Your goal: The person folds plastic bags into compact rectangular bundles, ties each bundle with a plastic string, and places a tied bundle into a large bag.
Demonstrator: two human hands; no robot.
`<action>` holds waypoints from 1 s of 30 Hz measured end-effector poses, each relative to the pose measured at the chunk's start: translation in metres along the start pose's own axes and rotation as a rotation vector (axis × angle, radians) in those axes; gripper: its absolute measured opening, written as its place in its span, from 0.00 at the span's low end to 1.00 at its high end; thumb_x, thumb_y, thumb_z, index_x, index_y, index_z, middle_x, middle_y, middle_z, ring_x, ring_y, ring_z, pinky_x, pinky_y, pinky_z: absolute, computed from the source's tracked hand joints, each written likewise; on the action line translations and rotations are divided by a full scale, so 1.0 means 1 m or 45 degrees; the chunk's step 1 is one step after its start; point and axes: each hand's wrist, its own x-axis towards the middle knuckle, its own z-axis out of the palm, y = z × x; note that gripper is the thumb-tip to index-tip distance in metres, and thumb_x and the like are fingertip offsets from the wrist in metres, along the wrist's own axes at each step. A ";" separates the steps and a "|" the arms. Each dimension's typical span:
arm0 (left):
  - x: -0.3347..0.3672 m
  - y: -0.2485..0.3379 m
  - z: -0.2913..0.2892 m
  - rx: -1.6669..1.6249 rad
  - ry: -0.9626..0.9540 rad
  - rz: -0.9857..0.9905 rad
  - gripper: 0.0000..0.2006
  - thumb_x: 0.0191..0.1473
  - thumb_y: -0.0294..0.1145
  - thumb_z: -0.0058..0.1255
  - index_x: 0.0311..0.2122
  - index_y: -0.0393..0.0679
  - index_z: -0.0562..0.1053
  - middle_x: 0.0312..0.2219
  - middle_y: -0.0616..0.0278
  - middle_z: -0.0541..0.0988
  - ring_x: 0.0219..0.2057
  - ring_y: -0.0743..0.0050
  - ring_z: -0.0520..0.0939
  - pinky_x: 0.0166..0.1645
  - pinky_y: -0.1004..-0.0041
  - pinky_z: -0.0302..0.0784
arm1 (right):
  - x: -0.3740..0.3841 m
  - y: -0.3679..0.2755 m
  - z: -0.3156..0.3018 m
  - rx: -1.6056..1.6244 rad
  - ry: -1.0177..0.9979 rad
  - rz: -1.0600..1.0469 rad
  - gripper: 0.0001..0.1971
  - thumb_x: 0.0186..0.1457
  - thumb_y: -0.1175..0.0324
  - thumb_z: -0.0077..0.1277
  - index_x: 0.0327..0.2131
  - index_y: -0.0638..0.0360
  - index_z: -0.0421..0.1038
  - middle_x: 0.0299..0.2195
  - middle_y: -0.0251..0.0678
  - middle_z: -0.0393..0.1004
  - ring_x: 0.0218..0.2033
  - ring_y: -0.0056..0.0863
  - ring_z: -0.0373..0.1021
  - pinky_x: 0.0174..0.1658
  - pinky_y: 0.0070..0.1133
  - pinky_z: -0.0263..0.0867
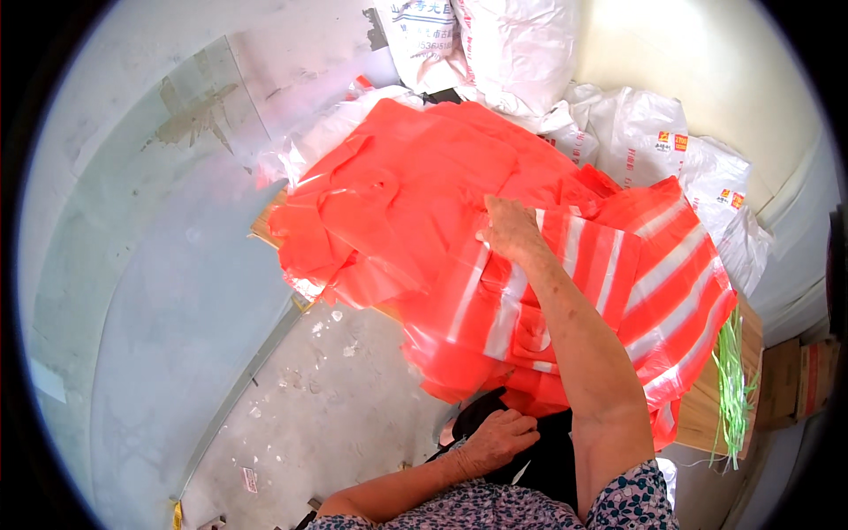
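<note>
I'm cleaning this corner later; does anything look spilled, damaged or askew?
White scraps litter the floor at left, as though dropped. Red plastic sheets hang unevenly past the table, and a ragged brownish patch at upper left resembles staining.

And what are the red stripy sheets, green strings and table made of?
The red striped sheets look like thin, glossy plastic: they crease and catch the light. The green strings are probably shiny plastic, judging by their bright glints. The table seems wood or a wood-look board; its brown top shows faint grain.
</note>
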 end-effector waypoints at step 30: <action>0.029 0.002 -0.111 0.103 1.072 -0.487 0.07 0.50 0.15 0.49 0.34 0.37 0.72 0.30 0.56 0.75 0.30 0.68 0.76 0.35 0.74 0.72 | -0.142 0.015 -0.026 0.740 0.575 -0.560 0.11 0.37 0.86 0.47 0.28 0.61 0.71 0.29 0.39 0.71 0.34 0.38 0.68 0.39 0.27 0.64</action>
